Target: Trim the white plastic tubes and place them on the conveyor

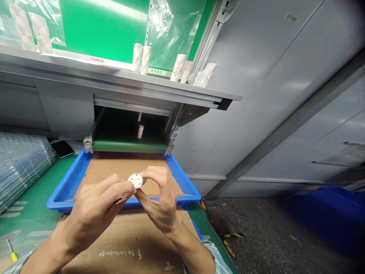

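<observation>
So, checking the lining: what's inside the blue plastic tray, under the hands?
Brown cardboard lines the blue plastic tray. The left hand and right hand hold a round white disc above it. Whatever lies directly beneath the hands is hidden.

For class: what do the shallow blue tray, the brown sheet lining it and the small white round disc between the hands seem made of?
The shallow blue tray looks like moulded plastic: smooth, slightly glossy, one even colour. The brown sheet looks like cardboard: matt, with cut edges. The small white round disc may be plastic or ceramic; its smooth, pale face shows a soft sheen.
</observation>
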A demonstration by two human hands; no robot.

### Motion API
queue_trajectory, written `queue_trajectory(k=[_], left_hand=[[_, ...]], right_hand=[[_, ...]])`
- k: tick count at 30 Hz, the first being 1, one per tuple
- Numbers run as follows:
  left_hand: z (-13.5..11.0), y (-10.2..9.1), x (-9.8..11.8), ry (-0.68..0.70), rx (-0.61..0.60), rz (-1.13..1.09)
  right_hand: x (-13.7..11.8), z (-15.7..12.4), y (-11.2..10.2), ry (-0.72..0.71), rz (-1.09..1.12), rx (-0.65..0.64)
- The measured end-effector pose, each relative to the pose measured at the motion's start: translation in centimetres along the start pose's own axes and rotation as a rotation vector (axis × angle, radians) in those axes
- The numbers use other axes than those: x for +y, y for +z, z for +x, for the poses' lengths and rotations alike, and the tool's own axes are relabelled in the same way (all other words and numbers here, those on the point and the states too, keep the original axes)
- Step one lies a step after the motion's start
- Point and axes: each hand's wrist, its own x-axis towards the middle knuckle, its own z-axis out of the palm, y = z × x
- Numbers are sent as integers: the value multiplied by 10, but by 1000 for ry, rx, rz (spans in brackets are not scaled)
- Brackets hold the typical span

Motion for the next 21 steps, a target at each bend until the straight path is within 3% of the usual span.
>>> queue_trajectory(k=[8,15,18,21], left_hand=[[4,2,2,-46,0,54],[3,3,2,-78,5,79],[4,1,2,-86,8,54],[4,-2,2,-101,33,47]], right_hand=[[2,2,-2,-35,-14,-9],[4,-2,1,28,110,-42],[8,-2,1,59,200,-114],[12,1,1,179,291,-244]])
